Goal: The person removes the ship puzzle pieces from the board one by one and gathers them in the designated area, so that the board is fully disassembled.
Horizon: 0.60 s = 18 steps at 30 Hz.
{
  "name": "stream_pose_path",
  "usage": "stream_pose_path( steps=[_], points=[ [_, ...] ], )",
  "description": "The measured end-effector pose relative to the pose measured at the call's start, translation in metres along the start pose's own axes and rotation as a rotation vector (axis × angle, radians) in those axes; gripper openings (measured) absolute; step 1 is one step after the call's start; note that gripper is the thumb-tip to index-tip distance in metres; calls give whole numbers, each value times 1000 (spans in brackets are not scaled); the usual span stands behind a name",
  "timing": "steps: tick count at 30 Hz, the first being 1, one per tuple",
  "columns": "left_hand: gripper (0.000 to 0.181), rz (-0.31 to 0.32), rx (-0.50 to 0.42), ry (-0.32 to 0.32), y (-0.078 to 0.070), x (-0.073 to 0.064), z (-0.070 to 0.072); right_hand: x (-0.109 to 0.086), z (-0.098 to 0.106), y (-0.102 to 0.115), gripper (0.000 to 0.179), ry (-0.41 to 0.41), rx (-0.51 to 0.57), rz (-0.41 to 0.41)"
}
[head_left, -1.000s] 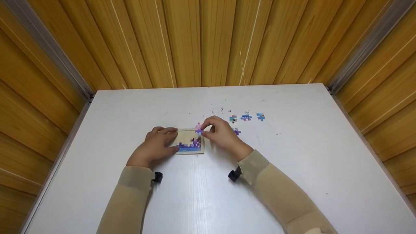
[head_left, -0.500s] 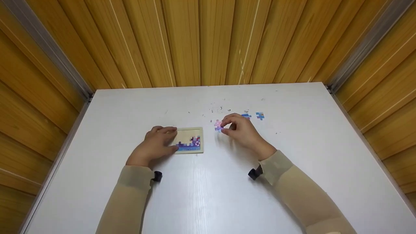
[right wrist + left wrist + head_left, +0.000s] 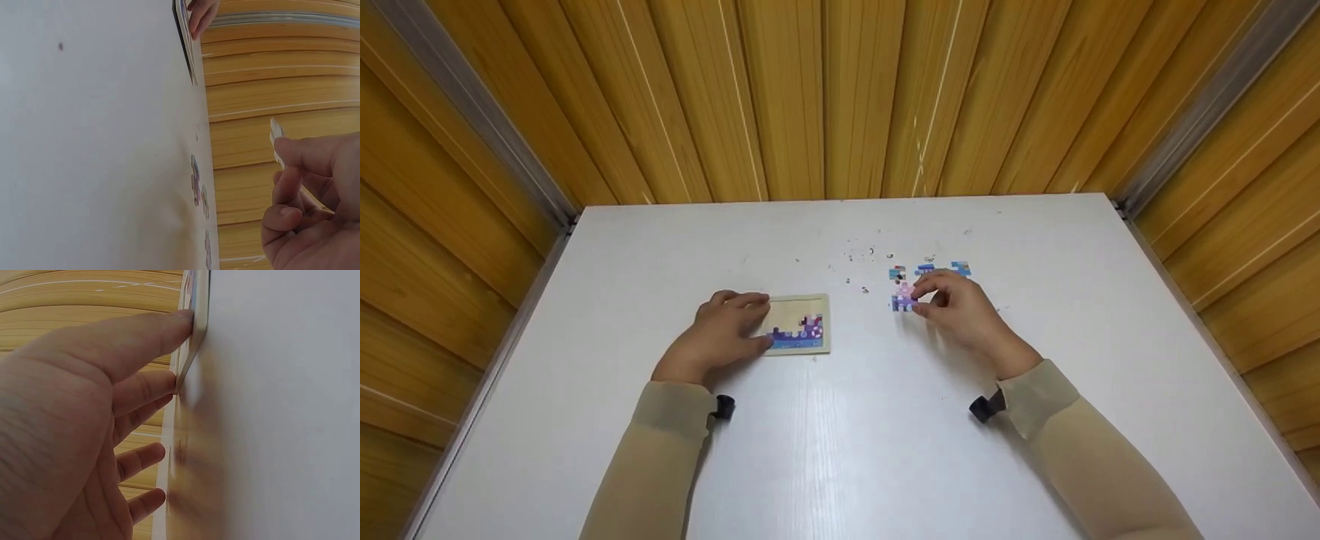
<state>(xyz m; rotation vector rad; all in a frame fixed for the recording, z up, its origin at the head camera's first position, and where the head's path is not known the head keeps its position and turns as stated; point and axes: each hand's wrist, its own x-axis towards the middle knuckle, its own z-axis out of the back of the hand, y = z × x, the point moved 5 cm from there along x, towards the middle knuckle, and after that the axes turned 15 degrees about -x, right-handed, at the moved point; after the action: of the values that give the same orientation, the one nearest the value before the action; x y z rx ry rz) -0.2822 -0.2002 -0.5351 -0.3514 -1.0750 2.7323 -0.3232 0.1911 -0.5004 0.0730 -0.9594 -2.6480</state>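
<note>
A small wooden jigsaw tray (image 3: 826, 324) lies on the white table, with purple and blue pieces fitted along its lower and right parts. My left hand (image 3: 722, 334) rests at its left side; in the left wrist view, the thumb (image 3: 169, 331) presses the rim, the index finger touches a corner and the other fingers are spread. Right of the tray, my right hand (image 3: 966, 315) pinches a pink and purple jigsaw piece (image 3: 905, 289) between thumb and fingertips. From the right wrist, that piece (image 3: 276, 135) appears edge-on, held above the table.
Loose jigsaw pieces lie near my right hand: one multicoloured piece (image 3: 897, 273), a blue one (image 3: 924, 268) and another blue one (image 3: 961, 267), partly hidden by the fingers. A purple piece seems to lie below the held one. Dark specks dot the table (image 3: 697, 240) behind; wood-patterned panels (image 3: 840, 97) enclose it.
My right hand has carried the pink and purple jigsaw piece from the tray's upper right corner rightward to the loose pieces. The left hand and tray have stayed put.
</note>
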Motion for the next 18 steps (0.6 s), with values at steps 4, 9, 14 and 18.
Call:
stream_pose_path(
  steps=[4, 9, 14, 18],
  points=[
    [75, 8, 1, -9, 1, 1, -1, -2, 6, -12, 12, -17, -9, -14],
    [73, -18, 9, -7, -1, 1, -2, -3, 17, -23, 12, -47, -32, -24],
    [73, -7, 17, -8, 1, 2, -2, -1, 22, -33, 13, -30, -56, -60],
    [73, -2, 15, -14, 1, 2, -1, -1, 21, -39, 14, -12, -60, -82]
  ],
)
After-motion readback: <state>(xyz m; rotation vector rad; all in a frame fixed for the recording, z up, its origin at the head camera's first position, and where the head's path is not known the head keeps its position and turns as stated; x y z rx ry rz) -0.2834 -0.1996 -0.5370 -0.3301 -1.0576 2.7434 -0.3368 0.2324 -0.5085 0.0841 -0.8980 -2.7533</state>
